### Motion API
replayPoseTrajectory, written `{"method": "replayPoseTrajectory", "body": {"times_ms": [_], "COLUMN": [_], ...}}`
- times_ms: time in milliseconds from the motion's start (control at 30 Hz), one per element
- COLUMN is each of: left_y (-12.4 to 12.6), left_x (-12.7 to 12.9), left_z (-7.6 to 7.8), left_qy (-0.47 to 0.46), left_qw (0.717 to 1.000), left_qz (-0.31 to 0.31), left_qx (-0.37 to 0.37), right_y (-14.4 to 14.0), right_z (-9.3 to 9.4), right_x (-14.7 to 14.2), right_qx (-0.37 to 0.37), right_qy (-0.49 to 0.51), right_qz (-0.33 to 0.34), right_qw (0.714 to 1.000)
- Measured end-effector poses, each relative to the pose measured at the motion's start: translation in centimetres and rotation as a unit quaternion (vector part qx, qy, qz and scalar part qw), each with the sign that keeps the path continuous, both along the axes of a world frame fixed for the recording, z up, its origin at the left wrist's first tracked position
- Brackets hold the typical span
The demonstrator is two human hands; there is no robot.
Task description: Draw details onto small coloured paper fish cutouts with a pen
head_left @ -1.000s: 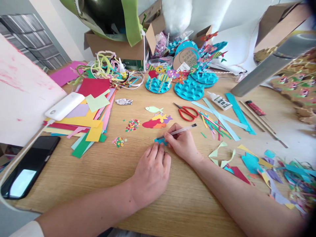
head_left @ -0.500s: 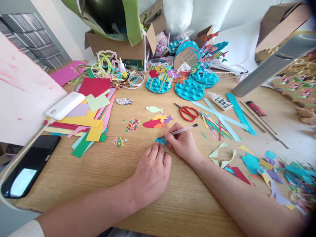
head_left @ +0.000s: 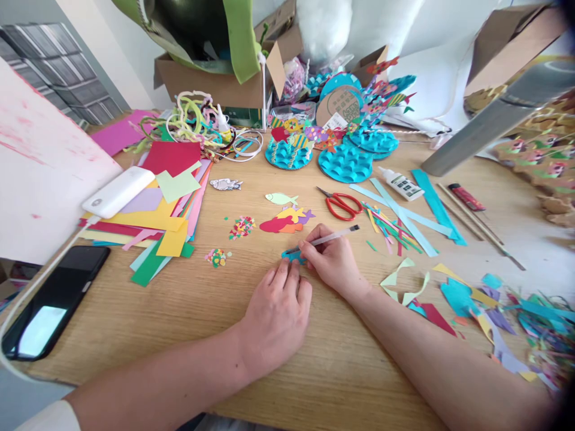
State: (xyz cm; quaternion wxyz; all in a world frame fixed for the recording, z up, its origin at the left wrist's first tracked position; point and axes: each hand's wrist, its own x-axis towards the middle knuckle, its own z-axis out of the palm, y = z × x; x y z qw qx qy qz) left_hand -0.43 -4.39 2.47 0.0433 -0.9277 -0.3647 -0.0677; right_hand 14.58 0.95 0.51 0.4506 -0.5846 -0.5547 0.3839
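Note:
A pen with a clear barrel (head_left: 330, 237) is pinched in my right hand (head_left: 335, 263), which is closed around it. Its tip rests on a small blue paper cutout (head_left: 291, 256), partly hidden by fingers. My left hand (head_left: 281, 311) presses that cutout against the table with bent, close-set fingertips. Just beyond lie overlapping red, yellow, orange and purple paper fish (head_left: 276, 225), and a pale green fish (head_left: 281, 198) with drawn marks. Red-handled scissors (head_left: 340, 205) are above my right hand. Two piles of tiny paper dots (head_left: 242, 228) sit to the left.
Coloured paper sheets (head_left: 173, 158), a white power bank (head_left: 119, 191) and a phone (head_left: 56, 302) lie left. Paper strips (head_left: 404, 211), a glue bottle (head_left: 401, 184), a grey cylinder (head_left: 480, 129) and paper scraps (head_left: 460, 297) occupy the right. Blue decorated bases (head_left: 345, 166) stand behind.
Almost nothing differs; both hands, the pen and the blue cutout hold nearly the same positions.

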Motion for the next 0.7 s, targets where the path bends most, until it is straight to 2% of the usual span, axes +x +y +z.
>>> {"method": "replayPoseTrajectory", "body": {"times_ms": [700], "left_y": [0.02], "left_x": [-0.04], "left_z": [0.01], "left_qy": [0.002], "left_qw": [1.000], "left_qz": [-0.003], "left_qx": [0.000], "right_y": [-0.04], "right_z": [0.10], "right_x": [0.00], "right_qx": [-0.001], "right_qy": [0.015], "right_qz": [0.001], "right_qw": [1.000]}}
